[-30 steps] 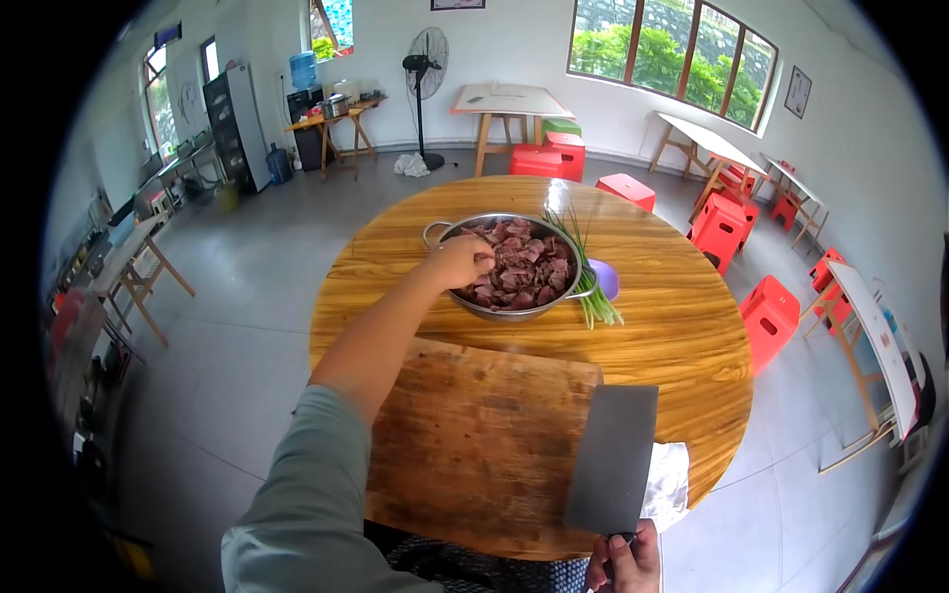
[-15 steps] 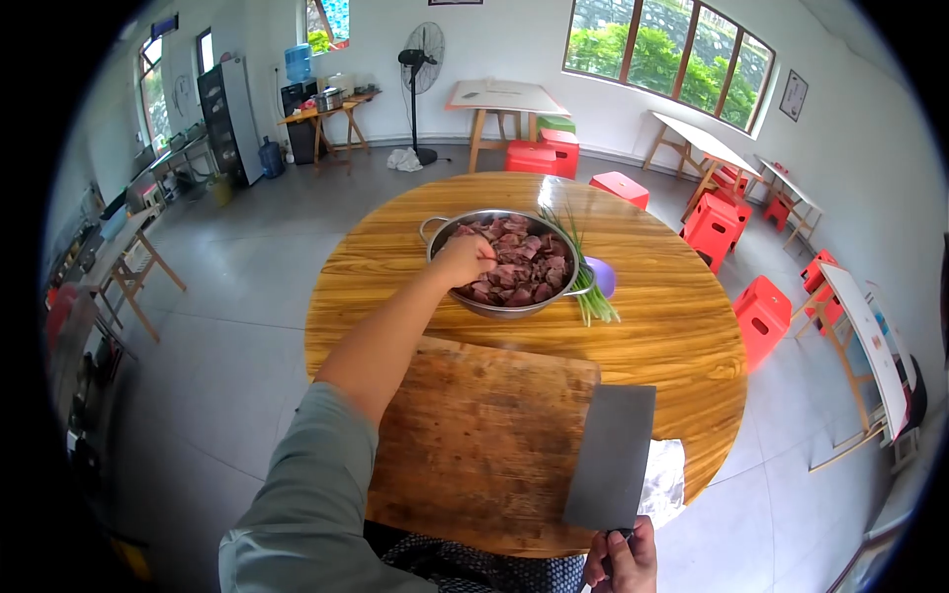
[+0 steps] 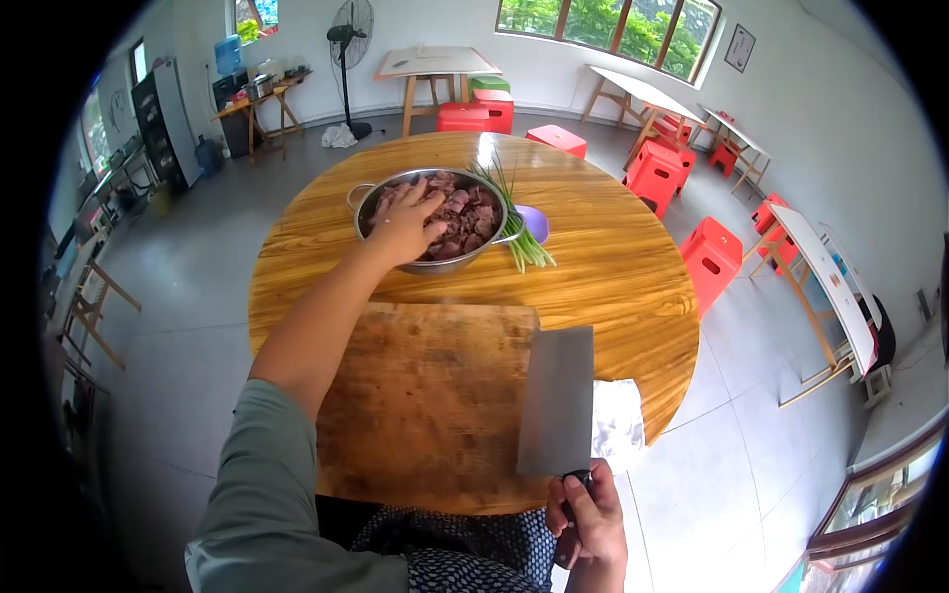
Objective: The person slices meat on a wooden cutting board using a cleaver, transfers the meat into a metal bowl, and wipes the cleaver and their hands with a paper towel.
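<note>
A two-handled metal basin (image 3: 450, 265) full of dark red cut meat (image 3: 467, 212) stands toward the far side of the round table. My left hand (image 3: 405, 227) reaches over its rim, fingers spread on top of the meat. Near the table's front edge, my right hand (image 3: 593, 514) grips the dark handle of a cleaver (image 3: 557, 400), whose broad blade points away from me over the right edge of the wooden cutting board (image 3: 425, 405). Beside the basin lies a bunch of green onions (image 3: 529, 252), with a purple dish (image 3: 537, 223) partly behind it.
Under the board spreads the round wooden table (image 3: 633, 287). White crumpled material (image 3: 618, 420) lies right of the cleaver. Red stools (image 3: 712, 257) and white-topped tables (image 3: 811, 282) stand beyond, along with a standing fan (image 3: 343, 74) at the back.
My left fingers have gone from bunched in the meat to spread over it. The view has shifted, so the table sits lower left to higher left; my right hand keeps the cleaver.
</note>
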Demonstrator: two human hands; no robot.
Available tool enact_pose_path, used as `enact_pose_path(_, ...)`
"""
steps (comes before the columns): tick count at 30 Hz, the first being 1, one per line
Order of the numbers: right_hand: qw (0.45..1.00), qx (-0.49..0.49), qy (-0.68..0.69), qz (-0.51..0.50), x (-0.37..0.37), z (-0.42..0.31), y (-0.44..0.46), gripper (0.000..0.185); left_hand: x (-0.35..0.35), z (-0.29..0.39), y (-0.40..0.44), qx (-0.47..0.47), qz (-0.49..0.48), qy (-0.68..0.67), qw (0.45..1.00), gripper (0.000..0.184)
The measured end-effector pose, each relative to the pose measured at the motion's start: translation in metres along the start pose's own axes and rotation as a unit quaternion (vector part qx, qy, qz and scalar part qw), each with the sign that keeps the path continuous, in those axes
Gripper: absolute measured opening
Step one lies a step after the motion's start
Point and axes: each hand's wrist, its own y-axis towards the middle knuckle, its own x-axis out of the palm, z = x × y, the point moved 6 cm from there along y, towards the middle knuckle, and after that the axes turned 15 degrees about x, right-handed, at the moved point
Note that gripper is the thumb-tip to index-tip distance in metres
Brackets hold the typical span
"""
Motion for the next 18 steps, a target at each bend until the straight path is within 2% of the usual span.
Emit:
enact_pose_path(2, 1.0, -0.014, -0.007, 0.003, -0.002, -0.001, -0.004, 0.015, -0.007, 0.016, -0.021, 0.033, 0.014, 0.003, 0.999, 0.057)
enact_pose_path(4, 0.999, -0.027, -0.02, 0.01, -0.004, 0.0, -0.009, 0.016, -0.008, 0.039, -0.046, 0.105, 0.019, -0.007, 0.994, 0.06)
enact_pose_path(5, 0.999, -0.04, -0.033, 0.017, -0.004, -0.002, -0.013, 0.017, -0.009, 0.048, -0.057, 0.107, 0.025, -0.004, 0.994, 0.06)
enact_pose_path(6, 0.998, -0.046, -0.034, 0.011, -0.004, -0.002, -0.017, 0.017, -0.007, 0.055, -0.07, 0.104, 0.015, -0.155, 0.982, 0.064)
enact_pose_path(7, 0.993, -0.075, -0.078, 0.04, -0.005, -0.002, -0.022, 0.018, -0.009, 0.06, -0.085, 0.098, 0.007, -0.297, 0.95, 0.068)
enact_pose_path(8, 0.985, -0.105, -0.12, 0.061, -0.002, -0.003, -0.024, 0.02, -0.008, 0.068, -0.1, 0.081, -0.002, -0.5, 0.862, 0.074)
enact_pose_path(9, 0.982, -0.103, -0.141, 0.07, 0.001, -0.004, -0.028, 0.021, -0.008, 0.081, -0.113, 0.06, -0.007, -0.678, 0.733, 0.081)
enact_pose_path(11, 0.982, -0.085, -0.15, 0.081, 0.005, -0.002, -0.034, 0.021, -0.024, 0.101, -0.138, 0.027, -0.004, -0.794, 0.608, 0.086)
enact_pose_path(12, 0.974, -0.118, -0.184, 0.068, 0.014, -0.008, -0.041, 0.015, -0.028, 0.106, -0.146, 0.018, 0.01, -0.811, 0.584, 0.088)
enact_pose_path(13, 0.974, -0.119, -0.187, 0.057, 0.016, -0.003, -0.038, 0.015, -0.032, 0.109, -0.152, 0.017, 0.019, -0.808, 0.589, 0.088)
enact_pose_path(15, 0.968, -0.181, -0.167, 0.039, 0.016, 0.004, -0.038, 0.018, -0.041, 0.119, -0.164, 0.032, 0.041, -0.853, 0.519, 0.089)
enact_pose_path(18, 0.964, -0.196, -0.177, 0.025, 0.02, 0.005, -0.045, 0.015, -0.048, 0.125, -0.178, 0.033, 0.07, -0.865, 0.496, 0.089)
